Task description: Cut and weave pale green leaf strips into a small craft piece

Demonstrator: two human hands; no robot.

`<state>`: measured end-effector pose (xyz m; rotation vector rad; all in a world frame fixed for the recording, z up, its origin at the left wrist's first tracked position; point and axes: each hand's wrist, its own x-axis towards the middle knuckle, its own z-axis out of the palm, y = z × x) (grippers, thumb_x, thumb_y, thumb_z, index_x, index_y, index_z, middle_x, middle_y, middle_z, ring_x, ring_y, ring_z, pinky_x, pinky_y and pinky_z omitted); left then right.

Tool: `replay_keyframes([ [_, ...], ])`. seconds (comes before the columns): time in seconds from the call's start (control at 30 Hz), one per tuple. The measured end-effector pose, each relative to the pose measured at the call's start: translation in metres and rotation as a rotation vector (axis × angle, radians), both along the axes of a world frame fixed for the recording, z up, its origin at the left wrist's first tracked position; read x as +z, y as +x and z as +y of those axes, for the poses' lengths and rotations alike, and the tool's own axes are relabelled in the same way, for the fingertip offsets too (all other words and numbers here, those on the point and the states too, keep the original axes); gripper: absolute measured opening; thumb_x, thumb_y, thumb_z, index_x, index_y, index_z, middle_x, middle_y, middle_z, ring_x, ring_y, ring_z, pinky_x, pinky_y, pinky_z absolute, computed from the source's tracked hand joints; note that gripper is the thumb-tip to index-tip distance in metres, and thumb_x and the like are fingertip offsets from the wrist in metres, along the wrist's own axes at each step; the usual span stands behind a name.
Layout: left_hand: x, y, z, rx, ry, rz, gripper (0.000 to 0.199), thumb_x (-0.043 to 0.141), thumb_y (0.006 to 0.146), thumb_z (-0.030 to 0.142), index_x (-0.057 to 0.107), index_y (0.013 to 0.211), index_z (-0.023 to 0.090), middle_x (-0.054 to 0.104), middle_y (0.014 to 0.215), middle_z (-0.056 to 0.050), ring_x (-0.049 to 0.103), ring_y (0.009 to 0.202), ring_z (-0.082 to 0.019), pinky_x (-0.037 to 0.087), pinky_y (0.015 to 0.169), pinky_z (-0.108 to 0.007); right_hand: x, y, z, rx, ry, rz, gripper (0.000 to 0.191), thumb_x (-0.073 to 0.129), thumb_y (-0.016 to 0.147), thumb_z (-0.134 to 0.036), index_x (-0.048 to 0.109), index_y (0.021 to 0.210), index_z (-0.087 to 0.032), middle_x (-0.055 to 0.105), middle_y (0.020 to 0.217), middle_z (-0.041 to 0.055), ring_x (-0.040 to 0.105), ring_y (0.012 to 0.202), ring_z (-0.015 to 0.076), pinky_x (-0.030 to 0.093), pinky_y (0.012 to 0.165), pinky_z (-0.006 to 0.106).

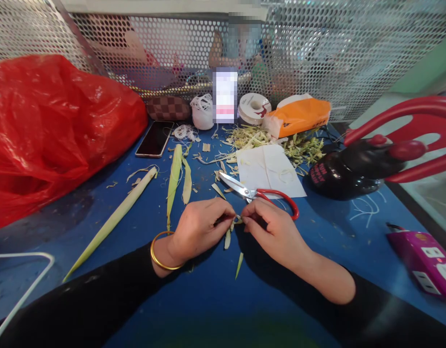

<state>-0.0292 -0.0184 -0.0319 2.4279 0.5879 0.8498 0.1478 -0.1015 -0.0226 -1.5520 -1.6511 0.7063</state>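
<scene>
My left hand (204,227), with a gold bangle on the wrist, pinches one side of a small piece of pale leaf (237,220). Facing it, my right hand (275,232) has thumb and forefinger closed on the other side of that piece. A short strip hangs below the fingertips. Just beyond my hands lie red-handled scissors (250,192), blades open and pointing left, partly over a white paper sheet (268,166). A small green sliver (239,266) rests on the blue table below my hands. Long leaves (174,176) lie left of centre.
At the left are a red plastic bag (59,135), a black phone (155,139) and a long pale stalk (114,220). Plant scraps (251,137), a ribbon spool (254,108) and an orange packet (298,116) lie behind. A black bottle (346,169) and purple box (422,256) stand right.
</scene>
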Motion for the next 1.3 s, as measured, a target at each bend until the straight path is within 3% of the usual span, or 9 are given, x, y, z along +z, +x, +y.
replay_keyframes([
  [0.17, 0.0012, 0.0007, -0.0012, -0.015, -0.028, 0.0, 0.007, 0.057, 0.084, 0.012, 0.061, 0.081, 0.018, 0.069, 0.077, 0.0, 0.064, 0.068, -0.012, 0.047, 0.062, -0.021, -0.0031, 0.0009, 0.0009, 0.045, -0.005, -0.012, 0.017, 0.057, 0.086, -0.012, 0.062, 0.1, -0.02, 0.06, 0.086, 0.003, 0.06, 0.078, 0.0164, 0.05, 0.071, 0.03],
  [0.27, 0.0018, 0.0006, -0.0015, -0.026, -0.03, 0.016, 0.008, 0.056, 0.084, 0.012, 0.06, 0.081, 0.018, 0.069, 0.077, 0.0, 0.063, 0.068, -0.012, 0.047, 0.062, -0.021, -0.0037, 0.002, 0.0009, 0.084, 0.029, -0.081, 0.011, 0.056, 0.088, -0.014, 0.065, 0.091, -0.02, 0.06, 0.086, 0.0038, 0.059, 0.081, 0.018, 0.049, 0.073, 0.032],
  [0.43, 0.0025, 0.0007, -0.0014, -0.02, -0.077, 0.01, 0.008, 0.056, 0.083, 0.012, 0.062, 0.08, 0.017, 0.069, 0.076, -0.001, 0.063, 0.067, -0.012, 0.047, 0.062, -0.022, -0.002, 0.0033, 0.001, 0.069, 0.051, -0.08, 0.014, 0.056, 0.088, -0.013, 0.057, 0.075, -0.02, 0.056, 0.079, 0.0019, 0.056, 0.074, 0.0164, 0.046, 0.066, 0.029],
  [0.7, 0.0086, 0.004, -0.0003, 0.112, -0.306, 0.051, 0.009, 0.058, 0.082, 0.015, 0.063, 0.074, 0.017, 0.066, 0.069, 0.0, 0.06, 0.063, -0.012, 0.048, 0.061, -0.024, 0.0005, 0.0052, 0.0013, 0.083, 0.009, -0.062, 0.016, 0.06, 0.088, -0.015, 0.055, 0.074, -0.019, 0.054, 0.078, 0.0007, 0.054, 0.071, 0.0148, 0.043, 0.064, 0.028],
  [0.87, 0.0088, 0.0048, 0.0015, 0.155, -0.353, 0.072, 0.008, 0.057, 0.082, 0.017, 0.062, 0.076, 0.016, 0.064, 0.068, 0.0, 0.058, 0.061, -0.012, 0.047, 0.059, -0.024, 0.0007, 0.0049, 0.0002, 0.131, 0.043, -0.08, 0.017, 0.06, 0.087, -0.013, 0.055, 0.073, -0.02, 0.054, 0.078, 0.0009, 0.054, 0.073, 0.0151, 0.044, 0.066, 0.028],
  [1.0, 0.0058, 0.0042, 0.0036, 0.206, -0.36, 0.09, 0.006, 0.058, 0.081, 0.015, 0.062, 0.077, 0.017, 0.066, 0.07, 0.001, 0.06, 0.063, -0.012, 0.047, 0.06, -0.024, 0.0027, 0.0056, -0.0019, 0.208, 0.05, -0.093, 0.016, 0.057, 0.088, -0.012, 0.054, 0.075, -0.02, 0.056, 0.084, 0.0022, 0.057, 0.075, 0.0149, 0.047, 0.069, 0.029],
  [1.17, 0.002, 0.0038, 0.0058, 0.272, -0.348, 0.119, 0.006, 0.06, 0.078, 0.015, 0.065, 0.075, 0.018, 0.068, 0.067, 0.002, 0.06, 0.058, -0.011, 0.044, 0.053, -0.021, 0.0054, 0.0049, -0.0033, 0.374, 0.077, -0.109, 0.017, 0.051, 0.09, -0.011, 0.054, 0.076, -0.02, 0.062, 0.105, 0.0072, 0.061, 0.088, 0.0169, 0.049, 0.076, 0.031],
  [1.3, 0.0013, 0.0052, 0.0072, 0.285, -0.402, 0.076, 0.006, 0.062, 0.078, 0.017, 0.065, 0.073, 0.017, 0.066, 0.063, 0.002, 0.055, 0.052, -0.009, 0.04, 0.046, -0.018, 0.0056, 0.0025, -0.0028, 0.437, 0.001, -0.124, 0.016, 0.048, 0.091, -0.011, 0.053, 0.079, -0.02, 0.061, 0.083, 0.0028, 0.057, 0.073, 0.0152, 0.046, 0.065, 0.027],
])
